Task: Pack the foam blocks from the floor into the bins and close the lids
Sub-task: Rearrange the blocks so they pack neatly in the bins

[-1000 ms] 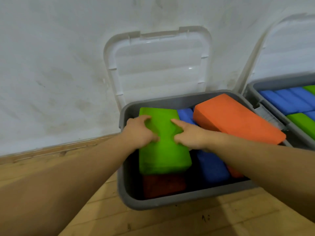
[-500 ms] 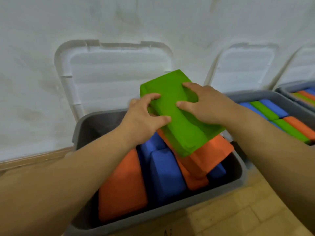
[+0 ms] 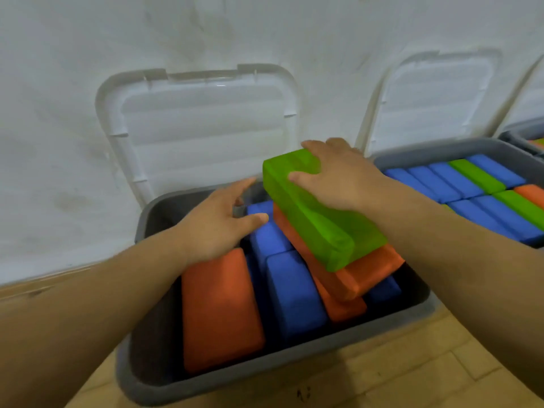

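Observation:
A grey bin (image 3: 141,375) stands open on the floor, its white lid (image 3: 200,125) leaning back against the wall. Inside lie orange blocks (image 3: 220,310) and blue blocks (image 3: 294,293). A green foam block (image 3: 318,219) lies tilted on top of a slanted orange block (image 3: 368,272) at the bin's right side. My right hand (image 3: 335,175) holds the green block at its far end, fingers over the top and thumb on the side. My left hand (image 3: 217,222) hovers open over the blue blocks, just left of the green block and apart from it.
A second grey bin (image 3: 441,151) stands to the right, filled with rows of blue, green and orange blocks, its white lid (image 3: 435,98) open against the wall. A third bin's corner (image 3: 527,136) shows at the far right. Wooden floor (image 3: 412,372) lies in front.
The green block went from lying flat on the bin's left to resting on the slanted orange block at the right. My left hand let go of it and now hovers open.

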A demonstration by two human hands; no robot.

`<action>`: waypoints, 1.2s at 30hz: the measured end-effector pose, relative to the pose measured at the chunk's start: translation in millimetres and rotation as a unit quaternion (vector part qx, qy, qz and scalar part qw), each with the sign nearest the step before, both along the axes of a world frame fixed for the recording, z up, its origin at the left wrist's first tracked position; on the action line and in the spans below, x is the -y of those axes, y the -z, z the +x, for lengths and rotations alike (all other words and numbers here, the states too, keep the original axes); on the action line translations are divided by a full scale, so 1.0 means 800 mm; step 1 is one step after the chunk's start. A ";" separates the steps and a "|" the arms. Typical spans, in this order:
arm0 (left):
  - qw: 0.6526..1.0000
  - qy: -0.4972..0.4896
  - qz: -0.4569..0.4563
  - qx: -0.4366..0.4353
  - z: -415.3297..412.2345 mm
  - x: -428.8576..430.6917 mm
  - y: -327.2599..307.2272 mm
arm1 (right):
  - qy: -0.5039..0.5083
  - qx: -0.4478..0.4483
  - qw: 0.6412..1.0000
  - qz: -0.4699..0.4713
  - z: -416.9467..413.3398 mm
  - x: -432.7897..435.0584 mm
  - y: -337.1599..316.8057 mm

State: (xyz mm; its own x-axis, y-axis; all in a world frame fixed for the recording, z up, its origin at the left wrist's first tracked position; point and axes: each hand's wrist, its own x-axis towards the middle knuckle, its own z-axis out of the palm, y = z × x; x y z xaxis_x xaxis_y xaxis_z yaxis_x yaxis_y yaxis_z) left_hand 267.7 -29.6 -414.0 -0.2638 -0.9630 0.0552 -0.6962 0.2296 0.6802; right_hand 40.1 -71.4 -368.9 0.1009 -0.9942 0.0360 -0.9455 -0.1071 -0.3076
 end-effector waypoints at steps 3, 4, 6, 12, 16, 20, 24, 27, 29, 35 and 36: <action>0.997 -0.049 -0.003 0.053 0.056 -0.007 -0.003 | -0.083 0.051 0.995 -0.032 0.067 -0.011 -0.004; 0.996 -0.058 -0.010 0.065 0.075 -0.012 -0.002 | -0.108 0.068 0.991 -0.034 0.091 -0.015 0.000; 0.992 -0.066 -0.021 0.103 0.115 -0.023 0.007 | -0.149 0.091 0.984 -0.026 0.134 -0.023 0.015; 0.968 -0.071 0.043 0.236 0.189 -0.068 0.077 | -0.069 0.148 0.969 0.183 0.208 -0.033 0.127; 0.976 -0.048 0.061 0.203 0.194 -0.071 0.097 | -0.014 -0.022 0.936 0.350 0.215 -0.049 0.215; 0.978 -0.038 0.059 0.194 0.198 -0.061 0.104 | 0.006 0.019 0.933 0.359 0.216 -0.062 0.240; 0.981 -0.041 0.066 0.179 0.204 -0.058 0.112 | -0.017 0.091 0.948 0.304 0.194 -0.061 0.237; 0.982 -0.042 0.065 0.171 0.203 -0.058 0.113 | -0.068 0.093 0.948 0.298 0.177 -0.063 0.240; 0.983 -0.044 0.060 0.169 0.202 -0.059 0.114 | -0.110 0.082 0.935 0.328 0.176 -0.069 0.240; 0.982 -0.049 0.068 0.171 0.197 -0.066 0.101 | -0.085 0.168 0.958 0.216 0.168 -0.071 0.221; 0.982 -0.054 0.067 0.170 0.196 -0.066 0.098 | -0.089 0.178 0.961 0.194 0.165 -0.070 0.210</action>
